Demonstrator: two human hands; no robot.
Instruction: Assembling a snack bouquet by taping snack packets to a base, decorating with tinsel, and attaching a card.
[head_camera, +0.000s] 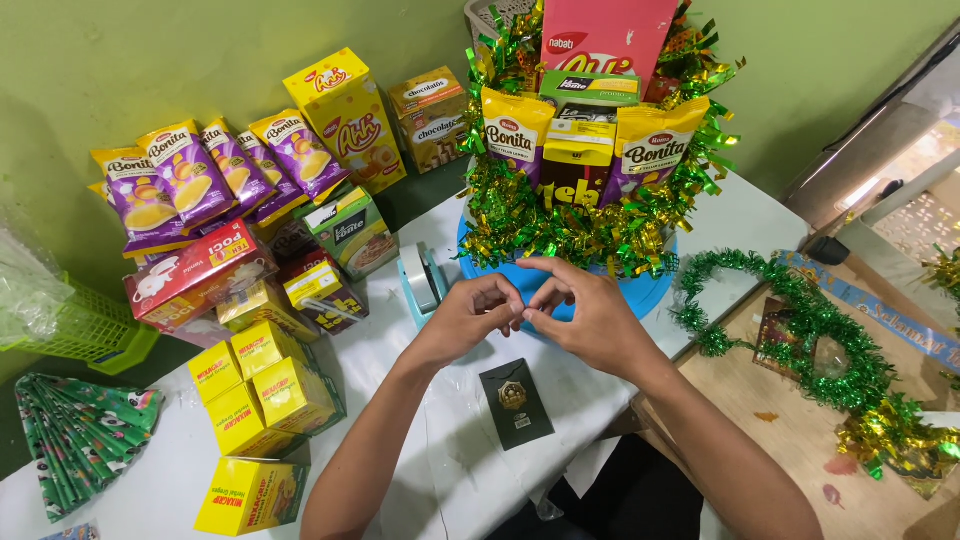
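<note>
Pinching together at the middle of the view, the left hand (470, 315) and the right hand (590, 315) met fingertip to fingertip just in front of a blue round base (650, 290). Both were curled nearly closed around something very small between the fingertips; what it was could not be told. At twelve o'clock from the hands, the base carried a snack tower (585, 130) of yellow and purple pouches and boxes, ringed with green and gold tinsel (560, 225). At ten o'clock, just beside the left hand, a pale blue tape dispenser (422, 280) stood on the white table (450, 470). At six o'clock, near the wrists, a small black card (516, 402) lay flat on the table. At nine o'clock, yellow boxes (262, 385) sat in a cluster, with red and green boxes and purple snack pouches (215, 175) beyond them at ten o'clock against the green wall. At eight o'clock lay a green folded paper fan (80, 435). At three o'clock, well apart, a green tinsel garland (800, 315) curled on a wooden surface.
</note>
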